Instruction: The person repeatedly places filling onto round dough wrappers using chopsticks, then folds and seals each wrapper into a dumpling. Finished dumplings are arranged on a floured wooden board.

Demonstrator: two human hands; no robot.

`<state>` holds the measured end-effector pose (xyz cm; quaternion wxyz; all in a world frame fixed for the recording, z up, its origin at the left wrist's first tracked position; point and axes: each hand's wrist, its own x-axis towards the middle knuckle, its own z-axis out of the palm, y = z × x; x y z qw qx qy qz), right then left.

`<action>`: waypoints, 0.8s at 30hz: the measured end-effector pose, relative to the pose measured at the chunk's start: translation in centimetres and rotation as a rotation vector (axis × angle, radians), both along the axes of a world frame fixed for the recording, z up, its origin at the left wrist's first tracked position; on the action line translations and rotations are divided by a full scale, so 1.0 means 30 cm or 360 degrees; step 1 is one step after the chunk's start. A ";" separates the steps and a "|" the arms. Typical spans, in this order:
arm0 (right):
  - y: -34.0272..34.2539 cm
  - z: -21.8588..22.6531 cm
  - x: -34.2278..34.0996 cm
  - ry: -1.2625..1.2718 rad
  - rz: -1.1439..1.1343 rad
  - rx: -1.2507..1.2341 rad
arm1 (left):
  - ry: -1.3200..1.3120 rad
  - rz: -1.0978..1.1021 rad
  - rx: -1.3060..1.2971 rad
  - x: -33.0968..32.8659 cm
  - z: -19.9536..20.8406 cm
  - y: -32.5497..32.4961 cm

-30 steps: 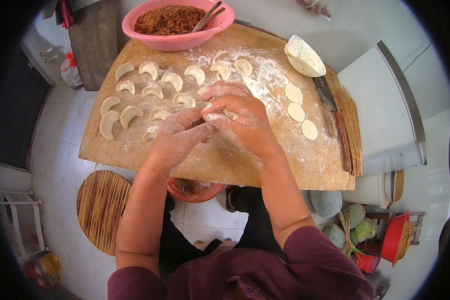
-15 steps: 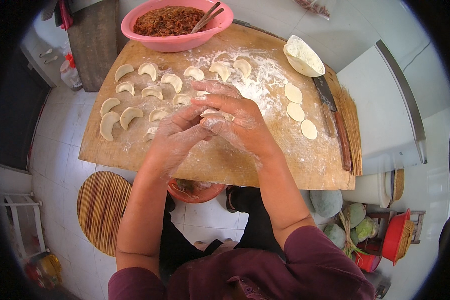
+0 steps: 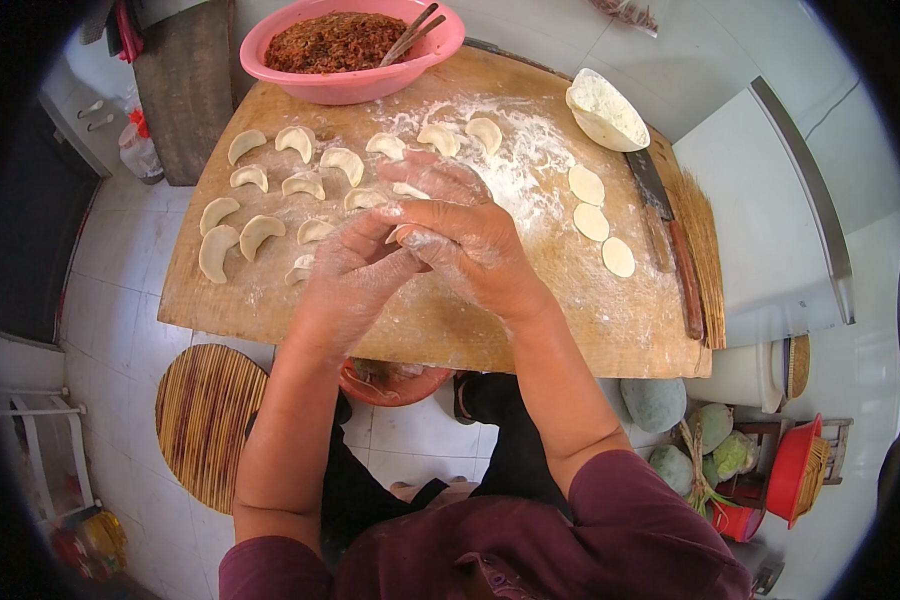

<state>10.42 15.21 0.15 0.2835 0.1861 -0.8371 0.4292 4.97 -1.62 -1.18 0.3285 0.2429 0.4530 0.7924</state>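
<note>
Above the middle of the board, my flour-dusted left hand (image 3: 360, 262) and right hand (image 3: 475, 240) meet with fingers closed together round a dumpling (image 3: 394, 235). Only a pale sliver of its dough shows; the fingers cover the rest. Several crescent-shaped dumplings (image 3: 342, 165) lie in loose rows on the floured wooden board (image 3: 450, 335), beyond and left of my hands. Three flat round wrappers (image 3: 591, 223) rest on the board to the right.
At the far edge stands a pink basin (image 3: 355, 88) of reddish-brown filling (image 3: 345, 42) with chopsticks (image 3: 407, 38) in it. A bowl of flour (image 3: 608, 112), a wooden-handled knife (image 3: 683, 265) and a straw brush (image 3: 702, 255) line the right side. A round slatted mat (image 3: 208, 425) is below left.
My right fingers have closed further over the dumpling, and less of its dough shows now. Both hands stay in nearly the same place.
</note>
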 end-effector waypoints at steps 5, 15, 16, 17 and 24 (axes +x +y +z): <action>-0.019 0.006 0.004 -0.0013 -0.0073 -0.0040 | -0.0047 0.0075 0.0028 0.014 0.012 0.004; -0.009 0.005 0.008 0.0011 -0.0036 0.0045 | -0.0174 0.0092 0.0121 0.014 0.006 0.007; -0.005 0.007 0.008 0.0034 -0.0043 0.0078 | -0.0203 0.0092 0.0144 0.015 0.008 0.008; -0.001 0.010 0.008 0.0056 -0.0049 0.0112 | -0.0198 0.0095 0.0127 0.014 0.005 0.009; -0.009 0.015 0.011 0.0138 -0.0205 0.0172 | -0.0407 0.0035 0.0305 0.012 -0.006 0.009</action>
